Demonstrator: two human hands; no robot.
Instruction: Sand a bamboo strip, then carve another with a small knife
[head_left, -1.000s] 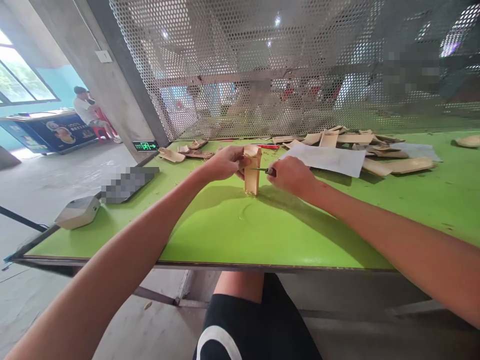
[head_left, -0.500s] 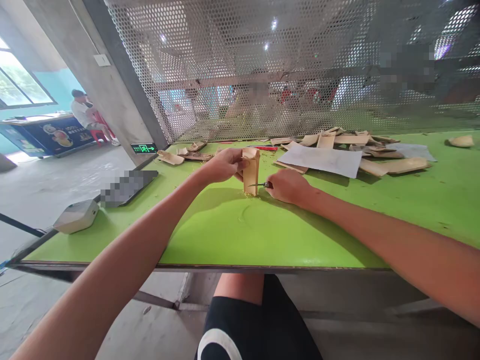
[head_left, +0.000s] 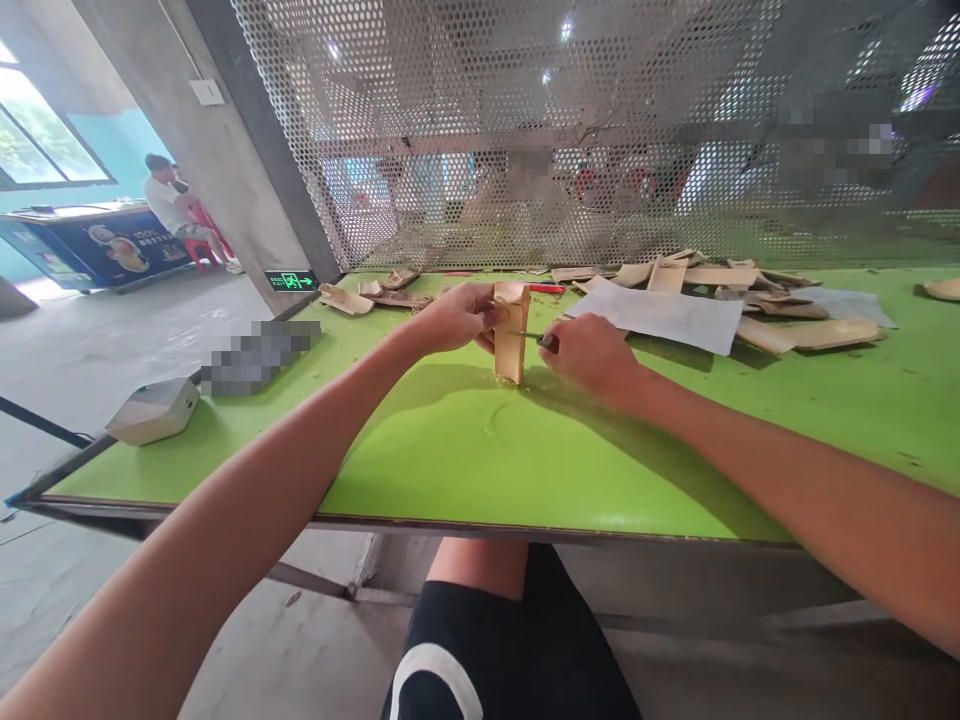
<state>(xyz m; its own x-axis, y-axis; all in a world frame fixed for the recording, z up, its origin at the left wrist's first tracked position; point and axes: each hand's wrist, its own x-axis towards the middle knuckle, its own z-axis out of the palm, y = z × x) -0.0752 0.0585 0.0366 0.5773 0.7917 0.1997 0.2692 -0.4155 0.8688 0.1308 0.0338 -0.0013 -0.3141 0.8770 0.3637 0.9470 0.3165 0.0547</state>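
A pale piece of bamboo [head_left: 511, 345] stands upright on the green table [head_left: 480, 470]. My left hand [head_left: 461, 318] grips its left side near the top, fingers wrapped behind it. My right hand [head_left: 594, 358] is closed on the handle of a small carving knife [head_left: 546, 341]. The thin blade points left and lies across the bamboo's front at about mid-height; whether it bites into the surface I cannot tell. Fine shavings [head_left: 504, 380] lie around the bamboo's foot.
Split bamboo pieces [head_left: 836, 333] and a white paper sheet [head_left: 667, 318] lie at the back right. More pieces [head_left: 346, 299] sit at the back left, near a red tool [head_left: 547, 289]. A white box [head_left: 154, 412] stands at the left edge. Perforated metal screen [head_left: 450, 120] rises behind.
My right hand and the knife have moved up along the bamboo, from near its foot to mid-height. My left hand keeps its grip. The whole view has shifted slightly.
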